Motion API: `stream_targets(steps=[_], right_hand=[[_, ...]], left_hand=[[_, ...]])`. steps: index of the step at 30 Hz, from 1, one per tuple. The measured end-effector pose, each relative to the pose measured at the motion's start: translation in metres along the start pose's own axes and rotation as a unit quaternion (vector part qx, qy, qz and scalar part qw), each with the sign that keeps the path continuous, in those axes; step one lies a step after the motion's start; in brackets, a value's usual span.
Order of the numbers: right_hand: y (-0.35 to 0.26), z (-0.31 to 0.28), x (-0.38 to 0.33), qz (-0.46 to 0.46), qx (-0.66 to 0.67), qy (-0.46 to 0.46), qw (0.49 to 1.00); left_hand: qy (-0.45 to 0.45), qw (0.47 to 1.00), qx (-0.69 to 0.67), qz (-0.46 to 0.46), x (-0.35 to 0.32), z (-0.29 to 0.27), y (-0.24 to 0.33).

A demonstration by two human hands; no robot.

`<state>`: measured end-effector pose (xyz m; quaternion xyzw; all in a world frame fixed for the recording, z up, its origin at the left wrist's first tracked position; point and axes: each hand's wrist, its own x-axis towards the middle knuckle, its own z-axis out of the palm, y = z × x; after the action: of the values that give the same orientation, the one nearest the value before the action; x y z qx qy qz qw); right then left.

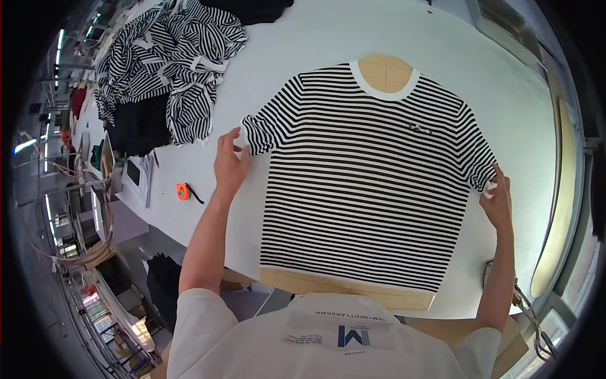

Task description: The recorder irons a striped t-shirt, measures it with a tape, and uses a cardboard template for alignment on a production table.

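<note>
A black-and-white striped T-shirt [366, 170] with a white round collar lies spread flat on the white table, its neck away from me. A tan board [353, 287] shows inside its neck opening and below its hem. Beside the left sleeve's cuff is my left hand [231, 165], fingers and thumb apart, seemingly holding no cloth. My right hand [498, 201] is at the other sleeve's cuff, its fingers and thumb closed on the edge. A small dark mark sits on the shirt's chest, at the right.
A heap of striped garments [167, 63] lies at the far left, with black cloth [139, 126] under it. Nearer are an orange tape measure [183, 191] and a dark phone-like rectangle [133, 172]. A metal box-like fixture [499, 25] stands at the far right edge.
</note>
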<state>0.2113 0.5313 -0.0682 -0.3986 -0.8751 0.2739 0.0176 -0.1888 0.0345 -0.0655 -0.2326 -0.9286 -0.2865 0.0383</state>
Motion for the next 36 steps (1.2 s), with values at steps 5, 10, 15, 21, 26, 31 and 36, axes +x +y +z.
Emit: stream_targets(steps=[5,10,15,21,26,31,36], right_hand=[[0.036,0.006,0.025,-0.015,-0.074,-0.050,0.996],[-0.004,0.010,0.011,0.005,-0.116,0.118,0.986],[-0.017,0.012,0.012,-0.008,-0.134,0.088,0.987],[-0.004,0.003,0.007,0.062,-0.108,0.103,0.987],[0.005,0.011,0.012,-0.043,-0.081,0.156,0.983],[0.012,-0.049,-0.019,0.008,0.010,0.152,0.988],[0.139,-0.135,-0.140,0.152,-0.039,0.197,0.968]], left_hand=[[-0.149,0.971,0.167,0.089,-0.001,0.013,-0.006],[-0.042,0.957,0.265,0.107,-0.007,0.017,-0.015],[-0.086,0.943,0.272,0.169,0.009,0.016,-0.019],[-0.063,0.986,0.141,-0.058,-0.003,0.016,-0.011],[-0.060,0.978,-0.079,-0.184,-0.021,0.027,0.007],[-0.092,0.979,-0.074,-0.169,-0.042,0.030,0.017],[-0.076,0.985,0.008,-0.156,-0.037,0.036,0.031]])
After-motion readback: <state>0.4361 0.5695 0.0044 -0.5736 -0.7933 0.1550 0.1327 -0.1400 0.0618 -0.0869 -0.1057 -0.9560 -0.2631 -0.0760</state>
